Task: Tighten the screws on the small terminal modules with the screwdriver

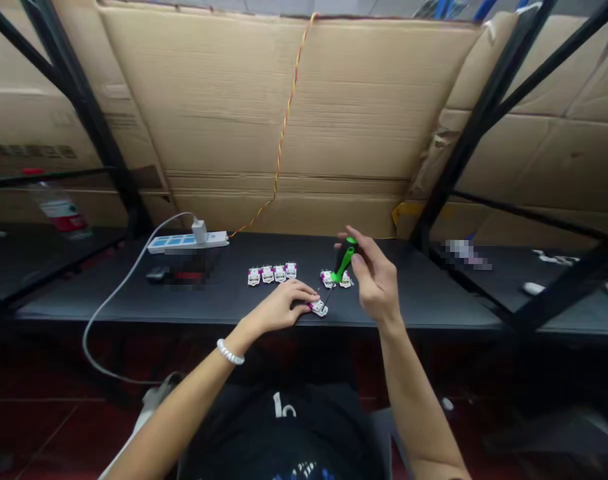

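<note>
My right hand (377, 277) is closed round the black-and-green handle of a screwdriver (344, 260), held upright with its thin shaft slanting down to a small white-and-purple part (318, 307) near the shelf's front edge. My left hand (284, 305) pinches that part flat against the dark shelf (134, 297); a white bead bracelet (230, 352) circles its wrist. Behind it, several similar white-and-purple parts (273, 273) lie in a row. Two more parts (337, 280) sit just under the screwdriver handle.
A white power strip (187, 241) with a charger and white cable lies at the back left beside a dark object (158, 274). A red-and-yellow wire (284, 127) hangs down the cardboard wall. Black rack struts (467, 143) stand left and right. A bottle (59, 208) stands far left.
</note>
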A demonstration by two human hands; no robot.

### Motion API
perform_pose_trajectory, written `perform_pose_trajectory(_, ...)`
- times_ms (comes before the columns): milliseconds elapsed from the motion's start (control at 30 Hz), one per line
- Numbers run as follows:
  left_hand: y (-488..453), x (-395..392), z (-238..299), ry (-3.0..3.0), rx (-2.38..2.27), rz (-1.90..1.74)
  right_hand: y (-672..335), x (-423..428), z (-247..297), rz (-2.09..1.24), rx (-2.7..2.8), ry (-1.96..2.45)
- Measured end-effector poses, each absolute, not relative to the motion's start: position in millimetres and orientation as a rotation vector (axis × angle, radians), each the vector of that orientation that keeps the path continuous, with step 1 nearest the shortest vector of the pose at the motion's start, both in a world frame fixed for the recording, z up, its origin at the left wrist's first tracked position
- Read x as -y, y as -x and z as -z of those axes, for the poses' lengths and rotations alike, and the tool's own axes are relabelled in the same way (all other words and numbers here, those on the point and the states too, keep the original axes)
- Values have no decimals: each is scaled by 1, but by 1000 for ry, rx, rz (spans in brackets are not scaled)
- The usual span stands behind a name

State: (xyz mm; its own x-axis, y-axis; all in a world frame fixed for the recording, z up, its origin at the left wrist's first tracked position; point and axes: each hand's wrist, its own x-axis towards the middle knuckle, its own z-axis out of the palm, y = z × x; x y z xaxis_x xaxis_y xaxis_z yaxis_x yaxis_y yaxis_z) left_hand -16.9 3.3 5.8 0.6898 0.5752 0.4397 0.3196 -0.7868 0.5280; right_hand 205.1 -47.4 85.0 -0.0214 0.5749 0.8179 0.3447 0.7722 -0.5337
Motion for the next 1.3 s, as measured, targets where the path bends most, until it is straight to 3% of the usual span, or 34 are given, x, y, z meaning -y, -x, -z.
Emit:
perform_pose_trajectory(167, 17, -3, -6, -2502, -701, -852, -204, 48, -86, 0, 1562, 844)
perform_pose_trajectory(333, 17, -3, -5, -2491, -689, -866, -205, 48, -86, -129, 1647, 783)
perform_pose_trajectory(500, 17, -3, -5, -2500, -701, -859, -204, 49, -88, 21, 1556, 863)
perform_pose_trajectory(667, 17, -3, -6, -2500, -696, -853, -204, 49, -88, -134, 1639, 789)
perform_pose_trajectory(833, 17, -2, -6, -2502, -704, -864, -204, 49, -87, 28, 1554, 879)
perform_pose_trajectory(967, 17, -3, -5, -2508, -695, -853, -205, 49, -87, -113, 1624, 794)
perform_pose_trajectory(1133, 17, -3, -4, -2495, -712, -861, -205, 51, -89, 32, 1563, 894)
perform_pose_trajectory(1300, 17, -3, -4, -2499, -693, -856, -207, 51, -88, -83, 1641, 805)
